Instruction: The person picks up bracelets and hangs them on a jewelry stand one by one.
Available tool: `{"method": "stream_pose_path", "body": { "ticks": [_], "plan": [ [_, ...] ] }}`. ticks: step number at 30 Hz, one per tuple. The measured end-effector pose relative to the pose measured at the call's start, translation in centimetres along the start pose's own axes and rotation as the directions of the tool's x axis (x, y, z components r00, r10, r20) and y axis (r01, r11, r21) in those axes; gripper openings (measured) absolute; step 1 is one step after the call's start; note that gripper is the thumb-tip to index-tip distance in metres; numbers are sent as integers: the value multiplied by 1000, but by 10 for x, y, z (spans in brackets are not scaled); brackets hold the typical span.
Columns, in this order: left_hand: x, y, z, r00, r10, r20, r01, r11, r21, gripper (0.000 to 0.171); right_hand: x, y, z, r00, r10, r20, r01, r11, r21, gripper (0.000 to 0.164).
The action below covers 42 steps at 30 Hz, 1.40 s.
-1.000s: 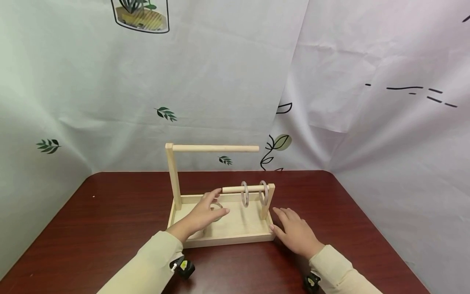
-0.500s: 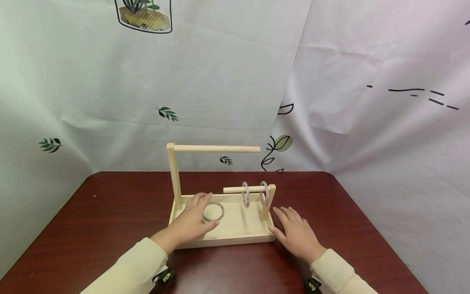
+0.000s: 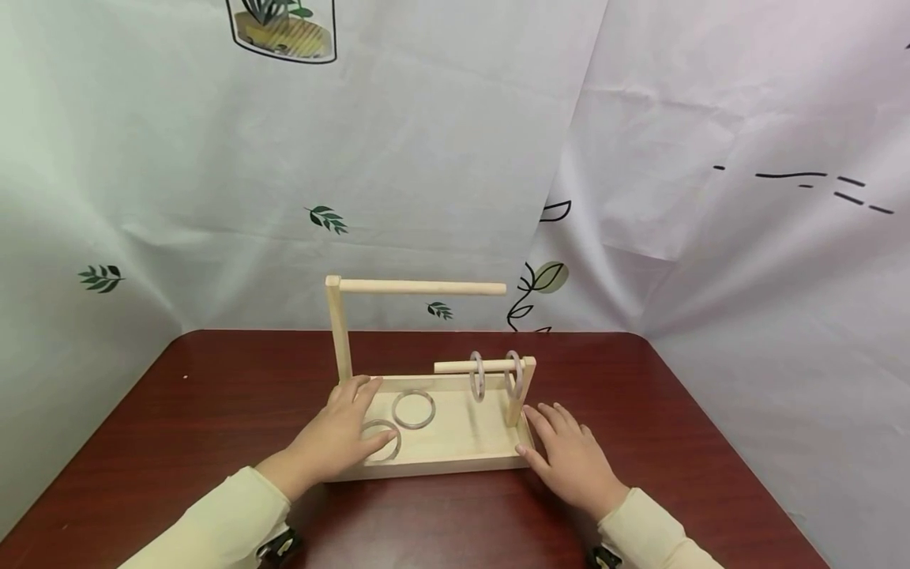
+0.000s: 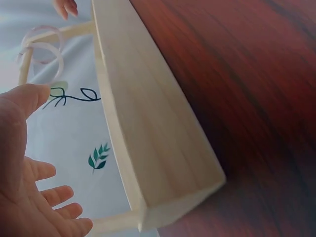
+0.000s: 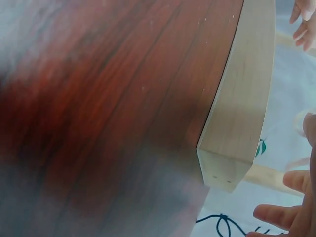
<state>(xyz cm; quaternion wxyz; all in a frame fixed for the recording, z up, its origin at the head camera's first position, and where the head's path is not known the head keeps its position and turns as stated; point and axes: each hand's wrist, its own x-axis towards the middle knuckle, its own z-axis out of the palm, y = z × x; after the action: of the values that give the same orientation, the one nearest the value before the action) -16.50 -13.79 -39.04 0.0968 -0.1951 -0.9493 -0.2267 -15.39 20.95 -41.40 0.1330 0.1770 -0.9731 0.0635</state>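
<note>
A pale wooden tray [image 3: 458,442] carries two posts with rods. Two greyish bangles hang on the lower rod [image 3: 449,367]: one bangle [image 3: 483,383] midway, the other bangle [image 3: 508,383] near its post. Flat in the tray lie a back bangle [image 3: 414,428] and a front bangle [image 3: 381,421]. My left hand [image 3: 330,435], fingers apart, is over the tray's left end and partly covers the front bangle. Nothing is in its grasp in the left wrist view. My right hand [image 3: 569,458] has its fingertips at the tray's right end, holding nothing.
The upper rod [image 3: 423,287] juts right from the tall left post [image 3: 339,332] and bears nothing. The dark red table [image 3: 441,518] reaches back to a white printed cloth [image 3: 455,158]. Sleeves and wrist cameras show at the front.
My left hand has drawn back leftward from the tray's middle to its left end, uncovering both bangles lying in the tray. My right hand has barely moved.
</note>
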Motion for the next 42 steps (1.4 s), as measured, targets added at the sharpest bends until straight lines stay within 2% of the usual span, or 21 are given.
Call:
{"method": "stream_pose_path", "body": {
  "ticks": [8, 16, 25, 31, 42],
  "plan": [
    [-8, -12, -2, 1000, -2, -31, 3, 1000, 31, 75, -1, -6, -2, 1000, -14, 12, 13, 1000, 16, 56],
    [-16, -24, -4, 999, -41, -11, 41, 998, 41, 76, -3, -12, -3, 998, -57, -2, 57, 997, 45, 55],
    [-23, -35, -3, 998, -56, -7, 56, 997, 55, 77, -1, -18, -1, 993, -115, -21, 116, 991, 65, 55],
    [-29, -42, -4, 999, -54, 0, 54, 996, 67, 75, 2, -23, 1, 985, -168, -43, 170, 983, 68, 54],
    [-37, -51, -3, 999, -39, 25, 37, 997, 73, 80, 11, -34, 4, 979, -201, -31, 203, 975, 88, 56]
  ]
}}
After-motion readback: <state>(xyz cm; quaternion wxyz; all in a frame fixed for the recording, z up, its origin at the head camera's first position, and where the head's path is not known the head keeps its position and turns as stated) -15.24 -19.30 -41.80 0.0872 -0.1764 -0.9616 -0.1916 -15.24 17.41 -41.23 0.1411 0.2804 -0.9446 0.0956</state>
